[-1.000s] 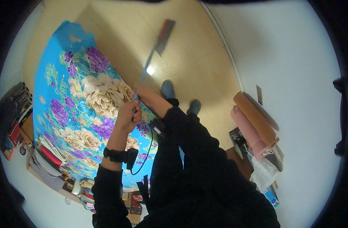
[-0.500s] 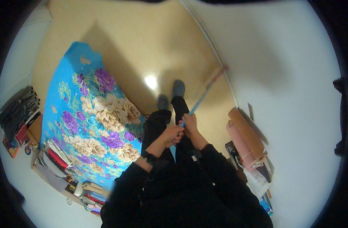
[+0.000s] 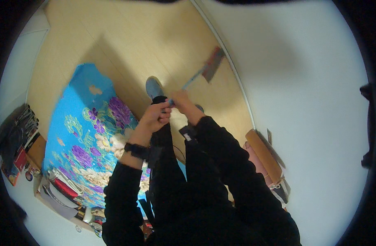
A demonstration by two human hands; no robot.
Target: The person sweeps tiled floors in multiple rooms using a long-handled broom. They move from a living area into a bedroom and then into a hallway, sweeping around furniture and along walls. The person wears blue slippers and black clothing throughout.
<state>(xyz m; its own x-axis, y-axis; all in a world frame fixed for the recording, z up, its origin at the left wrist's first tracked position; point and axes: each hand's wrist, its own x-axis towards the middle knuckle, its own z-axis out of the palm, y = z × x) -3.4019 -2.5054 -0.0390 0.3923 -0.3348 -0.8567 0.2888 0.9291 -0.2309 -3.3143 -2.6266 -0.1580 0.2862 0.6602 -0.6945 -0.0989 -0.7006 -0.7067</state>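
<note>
Over the wood floor (image 3: 114,49) beside the bed (image 3: 85,135), my left hand (image 3: 157,117) and right hand (image 3: 182,102) are both closed around the broom (image 3: 196,76), whose head, near the wall (image 3: 286,102), could knock the baseboard if I swing wide.

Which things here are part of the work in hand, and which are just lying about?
In hand:
- long blue-handled broom, gripped by left hand and right hand
- pale wooden floor

Lying about:
- blue floral bedspread
- stacked books
- tan and pink rolled mats
</note>
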